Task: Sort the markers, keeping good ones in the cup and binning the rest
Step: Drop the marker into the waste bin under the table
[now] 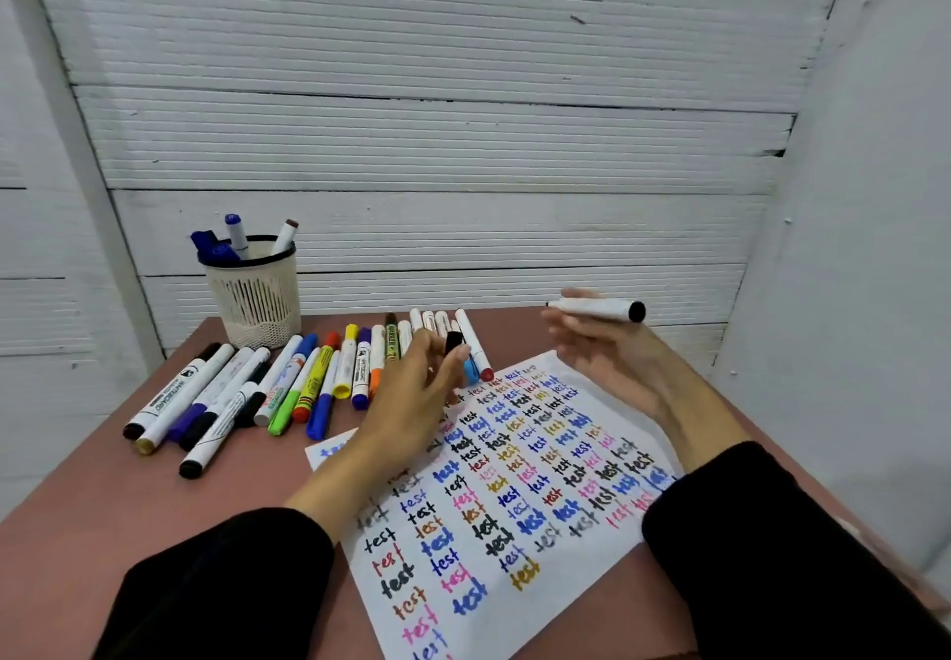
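The white marker with a black end point(597, 309) lies level in the curled fingers of the right hand point(602, 355), raised right of centre over the white sheet covered in coloured "test" words point(520, 484); its small black cap point(453, 340) is pinched at the fingertips of the left hand point(411, 397) at mid-frame. Behind, a row of assorted capped markers point(288, 386) lies on the reddish-brown table point(103, 515); at upper left the cream mesh cup with a black rim point(256, 294) holds a few markers upright.

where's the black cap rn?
Head view, centre: the black cap is pinched in the left hand, just in front of the marker row, above the test sheet's far edge.
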`<state>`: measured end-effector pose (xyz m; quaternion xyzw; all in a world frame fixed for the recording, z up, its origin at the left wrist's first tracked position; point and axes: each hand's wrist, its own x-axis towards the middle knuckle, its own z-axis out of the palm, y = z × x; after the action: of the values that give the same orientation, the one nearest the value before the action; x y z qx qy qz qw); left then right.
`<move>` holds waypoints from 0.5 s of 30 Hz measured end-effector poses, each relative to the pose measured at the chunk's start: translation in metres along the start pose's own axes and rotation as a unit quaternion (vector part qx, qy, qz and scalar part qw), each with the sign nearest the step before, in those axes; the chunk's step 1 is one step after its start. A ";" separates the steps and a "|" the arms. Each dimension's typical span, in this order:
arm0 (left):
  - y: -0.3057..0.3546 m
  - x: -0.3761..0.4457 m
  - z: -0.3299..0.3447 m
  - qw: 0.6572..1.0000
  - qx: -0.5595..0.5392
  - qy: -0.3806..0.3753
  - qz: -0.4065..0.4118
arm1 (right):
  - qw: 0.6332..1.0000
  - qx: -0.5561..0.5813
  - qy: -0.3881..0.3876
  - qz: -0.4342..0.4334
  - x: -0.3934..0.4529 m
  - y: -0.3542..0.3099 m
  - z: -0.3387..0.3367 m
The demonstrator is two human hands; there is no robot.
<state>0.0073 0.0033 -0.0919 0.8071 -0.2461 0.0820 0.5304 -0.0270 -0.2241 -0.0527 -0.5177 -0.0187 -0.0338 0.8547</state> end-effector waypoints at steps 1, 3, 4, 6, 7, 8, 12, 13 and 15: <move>-0.002 -0.001 0.001 1.000 0.008 -0.001 0.003 | 0.996 -0.079 0.028 0.001 0.001 0.004 -0.003; -0.004 -0.001 0.002 1.000 0.013 -0.003 0.001 | 0.976 -0.202 0.081 0.003 0.000 0.013 -0.009; -0.004 -0.001 0.001 1.000 0.010 -0.006 -0.001 | 0.967 -0.234 0.101 0.004 0.000 0.016 -0.010; -0.005 -0.001 0.002 1.000 0.000 -0.012 -0.008 | 0.959 -0.253 0.124 -0.003 0.000 0.020 -0.012; -0.006 0.000 0.003 1.000 -0.003 -0.014 -0.014 | 0.958 -0.258 0.124 -0.009 0.000 0.022 -0.011; -0.007 0.000 0.003 1.000 -0.008 -0.017 -0.020 | 0.956 -0.271 0.113 -0.014 -0.002 0.022 -0.010; -0.009 0.001 0.004 0.999 0.002 -0.038 -0.032 | 0.947 -0.313 0.063 -0.028 -0.007 0.027 -0.005; -0.009 0.001 0.004 0.999 0.006 -0.041 -0.032 | 0.947 -0.314 0.063 -0.035 -0.007 0.027 -0.005; -0.009 0.000 0.004 0.999 0.008 -0.043 -0.031 | 0.950 -0.298 0.080 -0.056 -0.007 0.029 -0.007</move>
<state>0.0113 0.0025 -0.1009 0.8211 -0.2435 0.0324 0.5153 -0.0315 -0.2166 -0.0816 -0.7428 0.0313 -0.1267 0.6567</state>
